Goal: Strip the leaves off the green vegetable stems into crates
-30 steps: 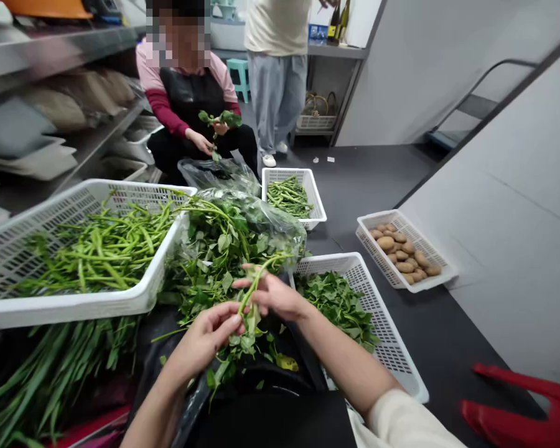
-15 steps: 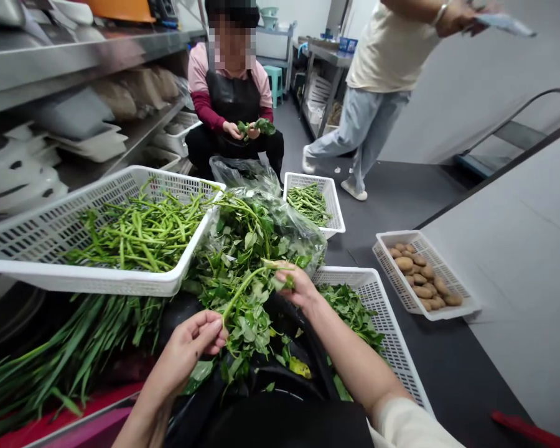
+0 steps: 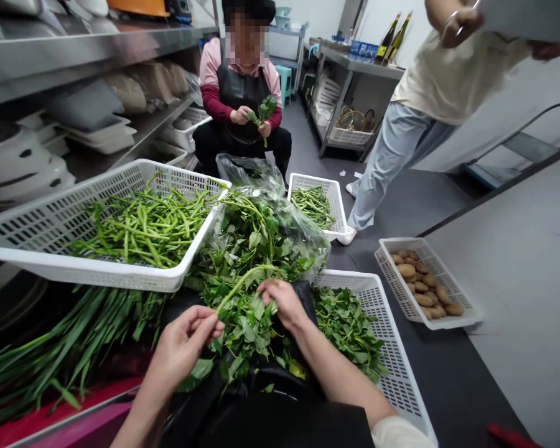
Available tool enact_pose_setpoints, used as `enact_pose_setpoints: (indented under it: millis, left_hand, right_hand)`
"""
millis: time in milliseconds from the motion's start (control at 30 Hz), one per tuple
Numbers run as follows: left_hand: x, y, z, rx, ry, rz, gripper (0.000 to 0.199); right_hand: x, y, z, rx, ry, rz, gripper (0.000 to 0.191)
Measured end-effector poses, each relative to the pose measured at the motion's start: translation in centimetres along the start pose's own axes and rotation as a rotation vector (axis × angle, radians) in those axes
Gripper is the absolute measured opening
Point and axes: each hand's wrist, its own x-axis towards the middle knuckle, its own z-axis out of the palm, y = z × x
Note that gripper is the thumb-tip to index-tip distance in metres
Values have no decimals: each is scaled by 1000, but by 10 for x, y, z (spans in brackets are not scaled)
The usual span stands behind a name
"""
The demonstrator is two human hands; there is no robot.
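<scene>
My left hand (image 3: 189, 339) pinches the lower end of a long green stem (image 3: 242, 285) that slants up to the right. My right hand (image 3: 282, 305) is closed at the leaves just below the stem's far end; what its fingers hold is too hidden to name. Under both hands lies a heap of leafy greens (image 3: 252, 236), partly inside a clear plastic bag (image 3: 308, 239). At the left a white basket (image 3: 135, 278) holds cut green stems (image 3: 154, 227). Beside my right forearm another white basket (image 3: 401, 367) holds picked leaves (image 3: 348, 323).
Long green stalks (image 3: 84, 336) lie at lower left. Farther off are a basket of green beans (image 3: 312, 204) and a basket of potatoes (image 3: 424, 283). A seated person (image 3: 247, 93) holds greens; another person (image 3: 401, 143) stands at right. Metal shelves (image 3: 84, 56) line the left.
My right hand has moved slightly left and down, off the stem's far end. The standing person has come nearer on the right. The seated person's greens are now held upright.
</scene>
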Motion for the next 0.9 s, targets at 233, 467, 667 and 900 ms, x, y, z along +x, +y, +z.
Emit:
enact_pose_setpoints:
  millis: [233, 467, 667, 900]
  left_hand:
    - [3, -19, 2, -139, -176, -148, 43]
    - [0, -25, -10, -133, -201, -172, 44]
    - [-1, -27, -17, -120, -155, -161, 48]
    - [-5, -15, -24, -20, -175, -120, 47]
  right_hand:
    - [7, -15, -6, 290, -122, 56, 62]
    - [26, -31, -26, 29, -53, 68, 30]
    - [21, -24, -40, 269, -158, 190, 53]
    - [12, -37, -29, 193, -500, 198, 55]
